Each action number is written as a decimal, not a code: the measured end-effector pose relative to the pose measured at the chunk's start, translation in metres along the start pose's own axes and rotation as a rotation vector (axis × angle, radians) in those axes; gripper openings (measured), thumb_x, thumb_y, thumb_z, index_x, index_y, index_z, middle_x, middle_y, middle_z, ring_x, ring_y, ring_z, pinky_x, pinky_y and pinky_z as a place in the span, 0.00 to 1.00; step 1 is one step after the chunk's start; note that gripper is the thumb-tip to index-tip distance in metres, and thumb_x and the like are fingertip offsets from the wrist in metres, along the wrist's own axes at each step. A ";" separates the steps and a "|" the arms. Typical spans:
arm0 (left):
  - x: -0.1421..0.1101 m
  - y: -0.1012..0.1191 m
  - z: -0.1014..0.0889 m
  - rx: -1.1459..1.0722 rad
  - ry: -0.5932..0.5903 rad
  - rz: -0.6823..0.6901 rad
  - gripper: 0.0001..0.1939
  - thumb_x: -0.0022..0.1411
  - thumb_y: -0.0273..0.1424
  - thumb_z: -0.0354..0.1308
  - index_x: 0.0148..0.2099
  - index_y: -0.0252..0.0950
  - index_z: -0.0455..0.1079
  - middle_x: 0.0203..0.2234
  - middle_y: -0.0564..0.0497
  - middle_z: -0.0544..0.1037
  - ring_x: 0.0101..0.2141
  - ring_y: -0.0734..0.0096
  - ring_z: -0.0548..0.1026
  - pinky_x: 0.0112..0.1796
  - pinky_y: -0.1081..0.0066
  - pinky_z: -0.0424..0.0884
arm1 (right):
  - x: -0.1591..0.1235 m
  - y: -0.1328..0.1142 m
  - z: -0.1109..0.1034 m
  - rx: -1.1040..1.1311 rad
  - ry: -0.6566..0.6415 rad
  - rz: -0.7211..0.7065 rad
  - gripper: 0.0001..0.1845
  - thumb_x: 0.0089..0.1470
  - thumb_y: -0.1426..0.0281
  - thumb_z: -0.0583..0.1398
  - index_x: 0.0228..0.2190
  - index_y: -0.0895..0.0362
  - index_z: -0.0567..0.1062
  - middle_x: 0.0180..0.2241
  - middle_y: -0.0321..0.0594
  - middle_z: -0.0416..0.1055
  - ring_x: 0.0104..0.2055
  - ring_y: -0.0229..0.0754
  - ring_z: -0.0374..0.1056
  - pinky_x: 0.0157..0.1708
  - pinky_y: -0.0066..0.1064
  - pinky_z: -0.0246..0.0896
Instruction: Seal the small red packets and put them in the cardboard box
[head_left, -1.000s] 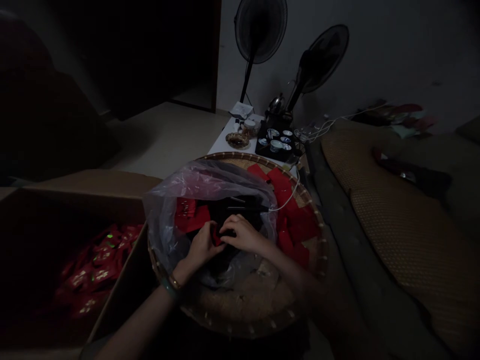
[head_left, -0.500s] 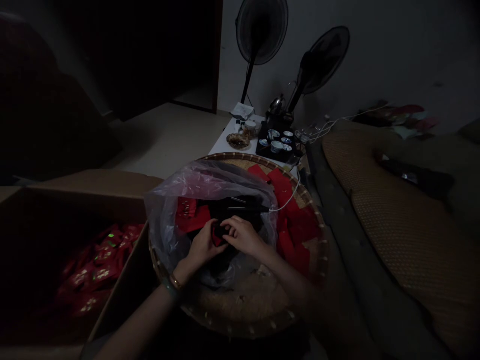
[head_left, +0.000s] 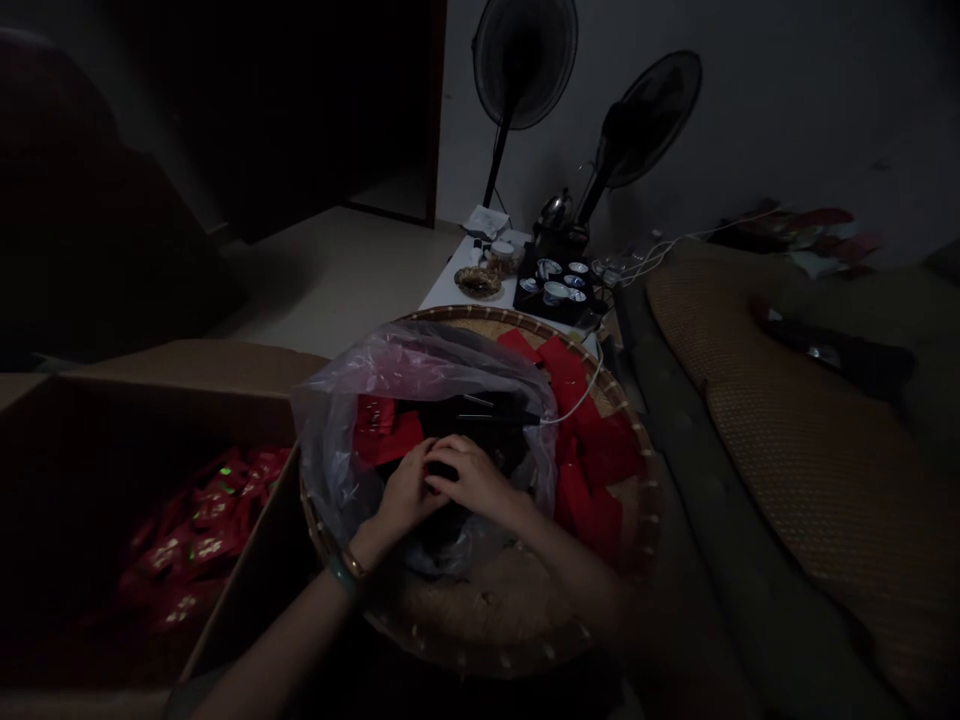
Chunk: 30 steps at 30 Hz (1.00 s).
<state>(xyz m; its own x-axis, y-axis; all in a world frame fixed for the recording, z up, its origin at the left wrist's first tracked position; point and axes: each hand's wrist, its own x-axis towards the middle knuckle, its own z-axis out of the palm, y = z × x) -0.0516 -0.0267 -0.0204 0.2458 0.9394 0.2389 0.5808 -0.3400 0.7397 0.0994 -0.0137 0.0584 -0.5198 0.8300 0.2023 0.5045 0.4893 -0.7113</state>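
While the head view shows our left hand (head_left: 409, 488) and right hand (head_left: 476, 478) close together over the bag (head_left: 322, 450), fingers curled into a narrow grip, we cannot tell what, if anything, they pinch. Red packets (head_left: 382, 425) lie just beyond the left fingers, within the bag's opening; red pieces (head_left: 568, 375) line the right side of the tray (head_left: 487, 605). At our left, the box (head_left: 187, 365) holds shiny packs (head_left: 214, 510).

We judge this to be fine fingertip work, so we do best to brace with the left and make small, light movements with the right. Staying low over the dark contents (head_left: 495, 450) limits spills. The black bar (head_left: 502, 419) lies just ahead, its white cord (head_left: 579, 408) curving off rightward; we should give both room.
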 end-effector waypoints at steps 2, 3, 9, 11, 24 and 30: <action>0.000 0.001 -0.001 -0.009 0.000 -0.028 0.37 0.44 0.29 0.63 0.57 0.35 0.53 0.50 0.41 0.67 0.49 0.56 0.68 0.49 0.58 0.66 | -0.001 0.001 0.002 0.000 0.027 0.013 0.08 0.48 0.77 0.60 0.33 0.56 0.75 0.36 0.39 0.68 0.41 0.39 0.65 0.44 0.32 0.61; 0.001 0.003 -0.001 -0.014 -0.002 -0.044 0.37 0.44 0.29 0.63 0.57 0.35 0.53 0.50 0.41 0.67 0.49 0.56 0.68 0.48 0.58 0.66 | -0.002 0.002 0.002 0.004 0.049 0.024 0.07 0.48 0.78 0.59 0.31 0.56 0.74 0.34 0.39 0.68 0.39 0.38 0.66 0.41 0.31 0.62; 0.003 0.007 -0.002 -0.046 -0.003 -0.070 0.38 0.44 0.31 0.63 0.57 0.34 0.52 0.51 0.40 0.66 0.51 0.56 0.67 0.50 0.57 0.64 | -0.010 0.003 -0.003 0.061 0.091 0.099 0.14 0.46 0.80 0.57 0.36 0.56 0.74 0.35 0.38 0.68 0.33 0.35 0.67 0.33 0.26 0.64; 0.002 0.007 -0.001 -0.061 -0.003 -0.060 0.38 0.44 0.31 0.63 0.57 0.34 0.53 0.52 0.40 0.65 0.52 0.56 0.66 0.51 0.57 0.63 | -0.012 0.000 -0.002 0.091 0.106 0.112 0.16 0.46 0.80 0.57 0.38 0.57 0.73 0.36 0.38 0.69 0.32 0.34 0.67 0.32 0.26 0.65; 0.002 0.009 -0.004 -0.060 -0.010 -0.050 0.39 0.46 0.34 0.64 0.58 0.36 0.51 0.48 0.42 0.67 0.47 0.57 0.69 0.47 0.58 0.67 | -0.027 -0.008 -0.009 -0.338 -0.054 0.038 0.13 0.48 0.66 0.62 0.38 0.56 0.74 0.44 0.46 0.66 0.51 0.48 0.55 0.50 0.41 0.58; 0.003 0.008 -0.004 -0.091 -0.044 -0.014 0.36 0.45 0.32 0.64 0.56 0.35 0.56 0.48 0.42 0.69 0.48 0.59 0.69 0.48 0.60 0.66 | -0.024 0.002 -0.002 -0.423 -0.158 0.117 0.08 0.55 0.68 0.57 0.34 0.57 0.75 0.40 0.45 0.68 0.43 0.44 0.63 0.44 0.37 0.61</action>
<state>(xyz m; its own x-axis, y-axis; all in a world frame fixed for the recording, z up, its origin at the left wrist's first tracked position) -0.0490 -0.0264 -0.0115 0.2736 0.9404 0.2018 0.5118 -0.3200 0.7973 0.1144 -0.0324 0.0538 -0.5251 0.8510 0.0085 0.7857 0.4886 -0.3795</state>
